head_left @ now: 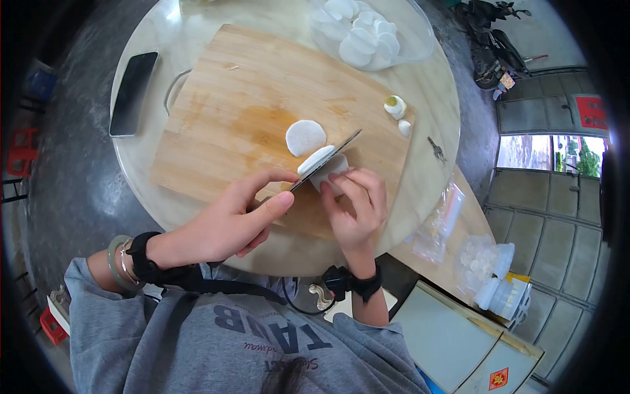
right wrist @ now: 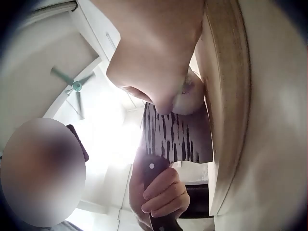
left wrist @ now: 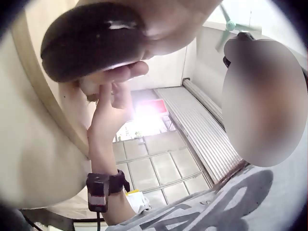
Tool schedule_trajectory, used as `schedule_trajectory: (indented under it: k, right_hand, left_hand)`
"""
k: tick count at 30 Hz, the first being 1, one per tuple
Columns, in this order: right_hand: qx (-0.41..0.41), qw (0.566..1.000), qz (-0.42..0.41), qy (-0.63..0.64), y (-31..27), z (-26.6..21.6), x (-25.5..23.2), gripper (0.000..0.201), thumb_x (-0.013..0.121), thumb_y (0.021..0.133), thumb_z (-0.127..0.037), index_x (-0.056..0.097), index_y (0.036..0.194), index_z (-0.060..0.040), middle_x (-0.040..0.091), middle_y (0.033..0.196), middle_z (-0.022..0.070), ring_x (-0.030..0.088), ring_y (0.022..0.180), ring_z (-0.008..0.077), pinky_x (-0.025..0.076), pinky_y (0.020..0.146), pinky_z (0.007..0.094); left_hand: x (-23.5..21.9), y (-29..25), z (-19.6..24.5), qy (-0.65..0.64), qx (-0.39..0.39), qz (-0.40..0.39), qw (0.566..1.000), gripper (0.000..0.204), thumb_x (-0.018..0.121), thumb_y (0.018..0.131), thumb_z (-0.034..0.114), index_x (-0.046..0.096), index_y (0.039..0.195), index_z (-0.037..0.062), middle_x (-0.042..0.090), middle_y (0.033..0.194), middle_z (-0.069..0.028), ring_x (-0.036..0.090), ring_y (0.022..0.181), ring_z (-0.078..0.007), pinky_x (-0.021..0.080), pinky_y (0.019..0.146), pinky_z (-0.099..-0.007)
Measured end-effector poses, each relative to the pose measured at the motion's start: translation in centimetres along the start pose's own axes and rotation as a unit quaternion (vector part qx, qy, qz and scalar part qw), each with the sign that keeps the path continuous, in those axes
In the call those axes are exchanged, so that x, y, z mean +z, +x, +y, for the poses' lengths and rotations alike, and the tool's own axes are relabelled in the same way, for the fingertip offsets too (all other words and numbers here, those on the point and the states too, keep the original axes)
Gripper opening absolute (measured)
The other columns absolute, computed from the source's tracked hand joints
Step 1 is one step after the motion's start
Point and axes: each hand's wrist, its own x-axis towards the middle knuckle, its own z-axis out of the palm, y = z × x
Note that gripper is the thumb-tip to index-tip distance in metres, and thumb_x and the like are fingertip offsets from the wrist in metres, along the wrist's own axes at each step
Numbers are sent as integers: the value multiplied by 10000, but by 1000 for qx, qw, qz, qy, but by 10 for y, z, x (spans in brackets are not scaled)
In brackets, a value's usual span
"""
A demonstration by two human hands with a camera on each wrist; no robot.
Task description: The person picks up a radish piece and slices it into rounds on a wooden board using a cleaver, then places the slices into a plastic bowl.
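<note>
My left hand (head_left: 230, 217) grips a kitchen cleaver (right wrist: 178, 137) by its dark handle, the blade standing on edge over the wooden cutting board (head_left: 216, 85). White radish (right wrist: 191, 96) lies under the fingers of my right hand (head_left: 359, 200), which hold it against the blade's right side. A cut radish slice (head_left: 316, 159) leans along the blade's other side. Another round slice (head_left: 306, 137) rests flat just beyond it. In the right wrist view the blade shows dark streaks, and my right hand covers part of the radish.
A clear bowl (head_left: 423, 41) of white slices stands at the far side. Radish end pieces (head_left: 394, 107) sit near the board's right edge. A phone (head_left: 134, 95) lies left, a key (head_left: 436, 150) right, on the round table (head_left: 436, 85).
</note>
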Motion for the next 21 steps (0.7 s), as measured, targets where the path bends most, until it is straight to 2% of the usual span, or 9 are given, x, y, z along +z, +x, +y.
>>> schedule_trajectory:
  k: [2,8,11,14,17,21]
  right_hand:
    - [-6,1000,-1,-1,0,-1,0,289,791,575,9,655,815,-77,605,855,55,600,792,258,493,659,341]
    - [-16,1000,-14,-20,0,-1,-2,280,785,579,3,654,815,-70,603,862,65,590,805,269,486,675,350]
    - [-18,999,-19,-23,-1,-1,-3,273,784,586,-9,655,819,-71,602,860,60,587,807,270,484,683,353]
    - [-21,1000,-11,-17,-1,-1,-1,272,783,589,-16,657,823,-71,602,865,56,584,802,267,484,681,356]
    - [-15,1000,-13,-22,-2,-1,-1,275,783,587,-17,659,826,-73,601,868,53,583,801,264,483,680,355]
    - [-20,999,-15,-23,0,-2,-1,276,783,590,-21,660,831,-74,601,872,52,583,805,264,484,683,357]
  left_hand:
    - [-2,0,-1,-8,-3,-11,1000,482,469,977,343,351,1369,90,436,541,18,417,420,-68,346,385,-222]
    - [-8,9,15,-9,-42,-94,995,515,485,964,367,326,1376,103,472,560,-14,498,444,-99,429,420,-233]
    - [-6,12,14,-22,-42,-109,993,554,483,963,378,273,1401,112,502,577,-33,532,456,-116,460,438,-244]
    - [-4,8,15,-19,-60,-84,994,510,419,997,316,208,1436,165,534,587,-53,537,464,-130,448,436,-250]
    - [-7,10,6,-58,-27,-83,994,516,419,997,312,188,1436,170,541,581,-63,542,457,-139,444,432,-246]
    - [-12,14,7,-44,-31,-116,992,526,441,987,311,197,1425,151,550,608,-64,562,472,-145,470,438,-257]
